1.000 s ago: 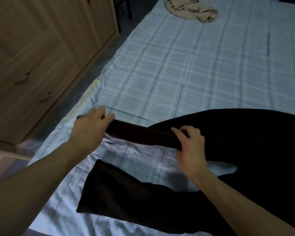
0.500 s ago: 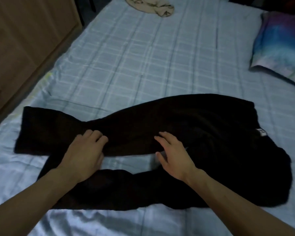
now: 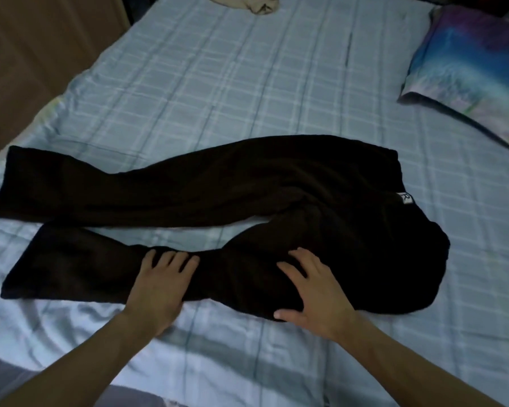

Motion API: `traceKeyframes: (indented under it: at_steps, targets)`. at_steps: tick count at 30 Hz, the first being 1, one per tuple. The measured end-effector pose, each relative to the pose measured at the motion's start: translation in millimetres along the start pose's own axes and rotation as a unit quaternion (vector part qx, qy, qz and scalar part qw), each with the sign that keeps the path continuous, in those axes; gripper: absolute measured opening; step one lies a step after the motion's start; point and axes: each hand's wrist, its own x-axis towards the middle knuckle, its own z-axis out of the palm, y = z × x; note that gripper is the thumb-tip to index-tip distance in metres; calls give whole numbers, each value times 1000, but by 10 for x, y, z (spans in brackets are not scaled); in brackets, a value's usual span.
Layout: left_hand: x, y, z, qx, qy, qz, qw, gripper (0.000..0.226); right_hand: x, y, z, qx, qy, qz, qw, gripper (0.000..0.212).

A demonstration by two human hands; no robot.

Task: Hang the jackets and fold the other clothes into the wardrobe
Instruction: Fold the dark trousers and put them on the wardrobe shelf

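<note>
Across the bed (image 3: 247,83), on its pale blue checked sheet, black trousers (image 3: 247,183) lie flat, with the legs running out to the left and the waistband to the right. The two legs lie apart, and a wedge of sheet shows between them. On the waistband sits a small white label (image 3: 406,198) with a black letter that reads as "R"; any finer print is too blurred to read. The left hand (image 3: 159,286) rests palm down on the near leg, fingers laid on the cloth, grip released. The right hand (image 3: 315,292) lies spread on the seat of the trousers, thumb at the near edge, grip likewise released. Well beyond the trousers a crumpled beige garment (image 3: 253,2) lies on the sheet. Beyond them to the right is a blue-and-purple pillow (image 3: 476,63); to their left, a wooden wardrobe (image 3: 41,39) stands beside the bed.
</note>
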Motion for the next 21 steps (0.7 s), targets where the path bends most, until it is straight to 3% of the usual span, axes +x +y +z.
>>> traceKeyframes:
  at_steps: [3,5,7,9,13,18,21]
  targets:
    - [-12,-14,15,7,-14,-15,1000,77,-56,-78,97,-62,-53,-3,997,108]
    - [-70,-84,-62,36,-16,-7,999,84,-123,-150,111,-69,-44,21,996,96]
    - [-184,-194,-210,72,15,11,997,90,-170,-215,95,-43,0,36,998,78]
    - [-380,-319,-289,101,101,20,990,90,-184,-304,51,-23,40,9,999,71]
    - [-742,-620,-202,130,193,25,972,88,-134,-485,36,7,108,-59,992,78]
    - [-918,-568,151,72,-43,-37,996,115,-38,-618,205,2,-45,-40,998,70]
    - [-914,-619,238,49,-49,-40,997,111,-39,-597,258,-12,-63,-23,998,74]
